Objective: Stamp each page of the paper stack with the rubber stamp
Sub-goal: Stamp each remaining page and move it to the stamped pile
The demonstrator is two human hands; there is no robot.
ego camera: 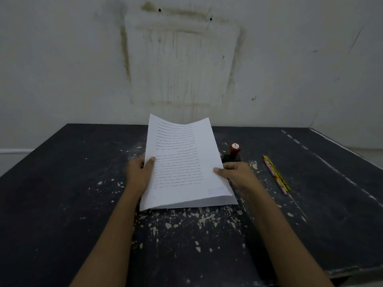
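A stack of white printed pages (pixel 182 160) is held in both hands over the middle of the dark table. Its far end is lifted and bowed, and its near edge rests on the table. The text reads upside down to me, and a faint bluish stamp mark shows near the lower right corner. My left hand (pixel 139 171) grips the left edge with the thumb on top. My right hand (pixel 236 176) grips the right edge the same way. The rubber stamp (pixel 233 153), with a red knob on a black base, stands upright just beyond my right hand, untouched.
Two or three coloured pencils (pixel 276 175) lie side by side on the table to the right of the stamp. The black table (pixel 62 204) has chipped paint and ends against a stained white wall (pixel 186 59). Its right edge runs diagonally at the far right.
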